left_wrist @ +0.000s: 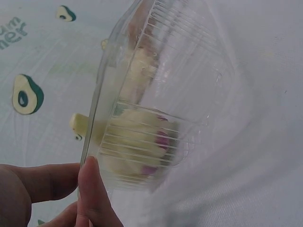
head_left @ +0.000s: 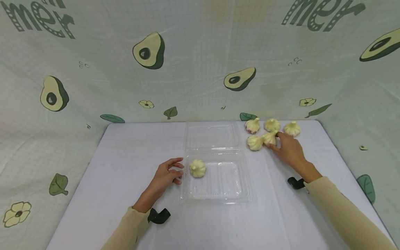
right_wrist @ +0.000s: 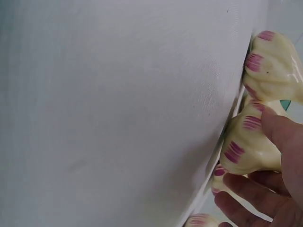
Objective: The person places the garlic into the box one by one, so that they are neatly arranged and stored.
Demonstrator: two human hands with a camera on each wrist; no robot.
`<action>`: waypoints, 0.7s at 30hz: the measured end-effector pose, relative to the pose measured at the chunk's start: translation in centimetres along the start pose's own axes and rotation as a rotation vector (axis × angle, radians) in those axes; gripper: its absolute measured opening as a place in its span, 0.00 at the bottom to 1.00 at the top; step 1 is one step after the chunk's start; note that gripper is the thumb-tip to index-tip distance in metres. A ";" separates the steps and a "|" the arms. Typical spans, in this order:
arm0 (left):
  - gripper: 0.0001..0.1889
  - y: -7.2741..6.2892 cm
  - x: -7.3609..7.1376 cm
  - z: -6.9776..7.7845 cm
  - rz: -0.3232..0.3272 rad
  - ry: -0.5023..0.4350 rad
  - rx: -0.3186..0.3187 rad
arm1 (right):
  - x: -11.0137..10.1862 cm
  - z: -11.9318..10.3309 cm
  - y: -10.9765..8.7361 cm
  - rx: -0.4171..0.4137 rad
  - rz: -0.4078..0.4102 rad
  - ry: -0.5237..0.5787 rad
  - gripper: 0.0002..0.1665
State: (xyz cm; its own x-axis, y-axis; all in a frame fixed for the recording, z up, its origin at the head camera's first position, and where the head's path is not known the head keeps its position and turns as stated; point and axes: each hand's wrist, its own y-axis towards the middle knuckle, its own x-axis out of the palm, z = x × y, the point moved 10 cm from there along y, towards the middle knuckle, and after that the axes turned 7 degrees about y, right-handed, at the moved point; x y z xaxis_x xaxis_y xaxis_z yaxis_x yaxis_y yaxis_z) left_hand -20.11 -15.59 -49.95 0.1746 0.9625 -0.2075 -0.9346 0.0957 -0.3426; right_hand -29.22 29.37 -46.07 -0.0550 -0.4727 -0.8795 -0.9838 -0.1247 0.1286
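Observation:
A clear plastic clamshell container [head_left: 218,200] lies with its lid folded back. One garlic bulb [head_left: 197,168] sits at the left side of its base. My left hand [head_left: 167,173] is at the container's left edge; thumb and fingertips meet at the rim [left_wrist: 91,125] in the left wrist view. At the back right, my right hand [head_left: 289,149] grips a cream garlic bulb [right_wrist: 251,137] with purple streaks between thumb and fingers. Right beside that bulb is another garlic bulb [head_left: 255,142].
Behind the right hand stand three more garlic bulbs, at left [head_left: 252,125], middle [head_left: 272,125] and right [head_left: 292,128]. The container's transparent lid [head_left: 212,135] lies flat toward the back. A cloth backdrop [head_left: 193,69] printed with avocados rises behind the white-covered table [head_left: 137,146].

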 end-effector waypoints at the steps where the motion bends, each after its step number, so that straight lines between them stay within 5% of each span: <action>1: 0.28 0.0 0.0 0.0 0.001 0.000 -0.002 | 0.0 0.0 0.0 -0.002 0.001 0.010 0.34; 11: 0.28 -0.1 0.2 0.1 -0.001 0.002 0.001 | -0.7 0.0 -0.5 0.011 0.026 0.039 0.32; 21: 0.28 -0.1 0.2 0.2 -0.001 0.002 0.005 | -4.3 -1.5 -2.2 -0.031 0.111 -0.043 0.30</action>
State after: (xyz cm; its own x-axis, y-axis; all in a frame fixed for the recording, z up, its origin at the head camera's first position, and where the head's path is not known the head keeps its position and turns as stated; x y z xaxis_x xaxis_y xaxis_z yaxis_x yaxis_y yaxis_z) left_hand -20.01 -15.38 -49.75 0.1766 0.9618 -0.2090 -0.9360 0.0984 -0.3380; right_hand -26.60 30.33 -41.90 -0.1716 -0.4471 -0.8778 -0.9654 -0.1011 0.2402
